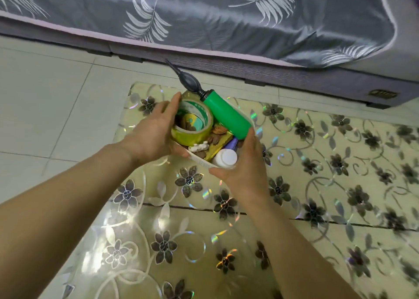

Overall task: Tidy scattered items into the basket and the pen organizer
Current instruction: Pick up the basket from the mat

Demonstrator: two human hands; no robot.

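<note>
A small white basket [200, 160] sits between both my hands, above a shiny floral mat. It is full: a roll of yellow-green tape [192, 123] leans at its left, a green hand pump [229, 115] with a black nozzle sticks out at the back, a white bottle [225, 158] stands at the near right corner, and a small white figure [199, 147], a gold box [218, 145] and brown bits lie in the middle. My left hand [154, 133] grips the basket's left side by the tape. My right hand [242, 165] holds its right corner. No pen organizer is in view.
The floral mat [294, 185] covers the floor in front of me. Pale tiles [45, 94] lie to the left. A bed with a grey leaf-patterned cover [226, 15] and a dark base [294, 74] runs across the back.
</note>
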